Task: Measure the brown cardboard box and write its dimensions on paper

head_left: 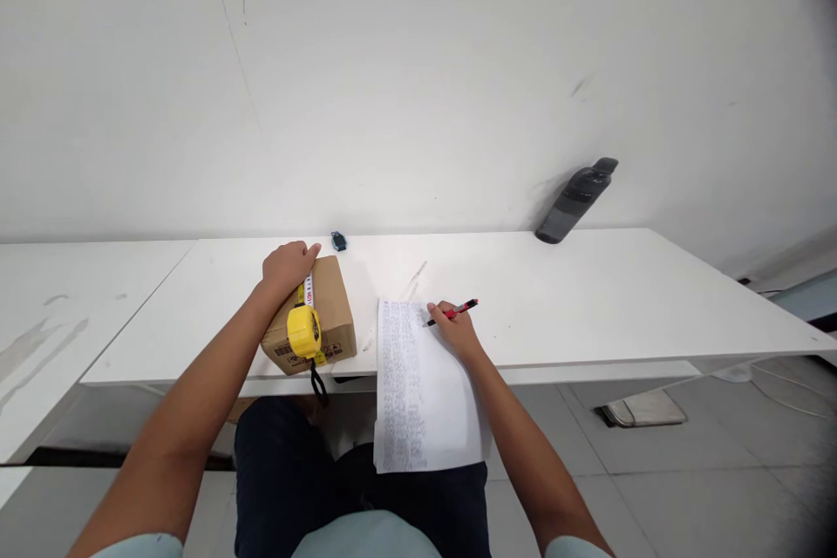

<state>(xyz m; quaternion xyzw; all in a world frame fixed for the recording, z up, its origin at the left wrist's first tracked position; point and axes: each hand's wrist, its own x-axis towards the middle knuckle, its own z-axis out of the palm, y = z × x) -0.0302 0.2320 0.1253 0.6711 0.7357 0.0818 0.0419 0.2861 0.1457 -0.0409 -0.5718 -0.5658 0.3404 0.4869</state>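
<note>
White desk (588, 305): my left hand (286, 268) curls over the far edge of the box (337, 305), grip hidden, the tape (302, 330) across it; my right hand (459, 335) pinches the pen (466, 307) on the paper (451, 410). I'd judge the box stiff, light, best held by opposite sides.

I saw a brn box (336, 296) on the desk (588, 305), yellow tape meas. (302, 330) at its near edge, blade (309, 286) across top; beside it, handwritten paper (425, 401) overhung desk edge, red/blk pen (462, 309) slanted above.
</note>
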